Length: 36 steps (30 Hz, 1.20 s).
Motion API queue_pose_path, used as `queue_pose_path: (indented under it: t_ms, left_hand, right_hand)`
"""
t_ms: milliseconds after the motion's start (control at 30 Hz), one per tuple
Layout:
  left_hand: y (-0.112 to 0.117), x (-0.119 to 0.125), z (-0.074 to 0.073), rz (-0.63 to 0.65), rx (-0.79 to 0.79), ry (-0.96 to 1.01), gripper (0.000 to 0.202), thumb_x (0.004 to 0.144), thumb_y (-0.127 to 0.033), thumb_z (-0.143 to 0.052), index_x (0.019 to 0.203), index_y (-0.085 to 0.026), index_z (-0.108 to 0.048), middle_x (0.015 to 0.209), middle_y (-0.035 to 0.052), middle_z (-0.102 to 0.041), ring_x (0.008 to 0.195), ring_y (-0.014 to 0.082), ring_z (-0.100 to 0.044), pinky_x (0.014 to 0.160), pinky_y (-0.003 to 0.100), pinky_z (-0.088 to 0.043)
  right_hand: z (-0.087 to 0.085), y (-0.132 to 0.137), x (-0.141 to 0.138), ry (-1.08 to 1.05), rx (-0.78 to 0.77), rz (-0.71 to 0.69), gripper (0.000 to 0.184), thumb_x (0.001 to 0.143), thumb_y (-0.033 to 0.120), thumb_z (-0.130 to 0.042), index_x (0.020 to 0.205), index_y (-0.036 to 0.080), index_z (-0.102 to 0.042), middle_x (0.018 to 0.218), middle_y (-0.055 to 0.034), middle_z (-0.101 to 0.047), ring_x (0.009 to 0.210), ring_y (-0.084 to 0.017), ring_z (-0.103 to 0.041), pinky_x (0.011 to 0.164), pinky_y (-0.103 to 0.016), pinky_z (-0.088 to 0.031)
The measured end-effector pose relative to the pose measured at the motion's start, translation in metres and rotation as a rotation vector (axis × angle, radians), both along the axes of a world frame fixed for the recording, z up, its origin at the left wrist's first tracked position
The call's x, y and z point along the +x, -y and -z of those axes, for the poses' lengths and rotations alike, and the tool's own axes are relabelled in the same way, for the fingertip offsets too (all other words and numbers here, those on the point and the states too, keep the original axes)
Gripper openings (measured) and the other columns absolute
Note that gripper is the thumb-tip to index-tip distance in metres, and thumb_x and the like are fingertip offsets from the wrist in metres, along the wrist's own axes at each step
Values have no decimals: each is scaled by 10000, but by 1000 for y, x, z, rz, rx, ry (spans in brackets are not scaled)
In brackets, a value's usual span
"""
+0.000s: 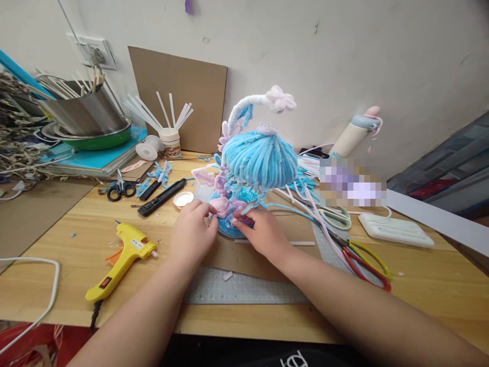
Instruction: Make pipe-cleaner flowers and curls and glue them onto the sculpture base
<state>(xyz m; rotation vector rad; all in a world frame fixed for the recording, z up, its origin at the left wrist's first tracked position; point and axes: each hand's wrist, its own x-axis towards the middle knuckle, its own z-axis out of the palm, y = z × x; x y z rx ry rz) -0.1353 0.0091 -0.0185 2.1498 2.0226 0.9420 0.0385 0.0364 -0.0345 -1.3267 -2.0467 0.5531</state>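
Note:
A craft ornament of fuzzy pipe cleaners point(260, 158) stands upright in front of me. It has a domed blue shade, a white curved stem with a pale pink flower point(280, 99) at its tip, and a blue base with pink and purple pieces. My left hand point(194, 227) is curled at the left of the base, thumb and fingers closed on its edge beside a pink piece point(219, 206). From the right, my right hand point(263, 229) pinches the front of the base near the purple piece; its fingertips partly hide what lies between them. Brown cardboard point(248, 257) lies beneath the ornament.
A yellow glue gun point(126, 255) lies left, near a black utility knife point(162, 198) and small scissors point(121, 188). Right are red-and-yellow-handled scissors point(367, 265), green-handled scissors point(336, 218), loose pipe cleaners point(307, 178) and a white power strip point(395, 229). A grey cutting mat point(244, 290) lies under the cardboard.

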Motion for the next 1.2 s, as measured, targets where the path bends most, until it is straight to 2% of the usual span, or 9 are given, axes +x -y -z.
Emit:
queue_pose_path:
  t_ms: [500,767,867,1000,1067,1200]
  left_hand:
    - [-1,1,0,12,-10,18,134,788,-209,-495,784,-188,-628,811,51,-601,846,221,-562,758,331,-443]
    - [-1,0,0,8,-2,15,130,794,-217,-501,787,-189,-628,808,46,-596,839,213,-561,759,320,-442]
    - [-1,0,-1,1,1,12,135,796,-215,-499,786,-183,-629,803,43,-594,826,209,-561,748,317,-439]
    - [0,1,-1,-8,14,7,122,790,-208,-504,773,-189,-623,813,40,-599,831,207,-565,736,310,-435]
    - [0,1,-1,-7,20,6,121,791,-208,-503,769,-191,-620,817,41,-601,838,209,-566,738,309,-436]
    - [0,0,-1,-2,23,7,125,795,-209,-500,775,-191,-622,819,42,-604,838,210,-567,749,313,-439]
  right_hand:
    - [0,-1,-1,79,44,-22,131,805,290,-645,887,203,-698,874,-68,-679,845,-207,-612,732,-299,-452]
    - [0,1,3,71,43,-38,201,811,325,-641,958,192,-671,904,-75,-672,837,-209,-610,720,-299,-452]
    - [-4,7,10,80,78,-48,234,871,349,-557,1000,181,-655,944,-84,-668,851,-213,-611,708,-303,-450]
    - [-10,15,18,193,181,-209,311,952,331,-399,1112,202,-632,984,-72,-664,888,-206,-609,742,-309,-436]
    - [-12,17,21,267,215,-251,336,955,343,-387,1172,213,-609,970,-66,-662,838,-201,-609,699,-306,-427]
    - [-10,19,22,355,246,-231,347,958,362,-375,1188,243,-606,931,-54,-658,770,-190,-600,644,-298,-395]
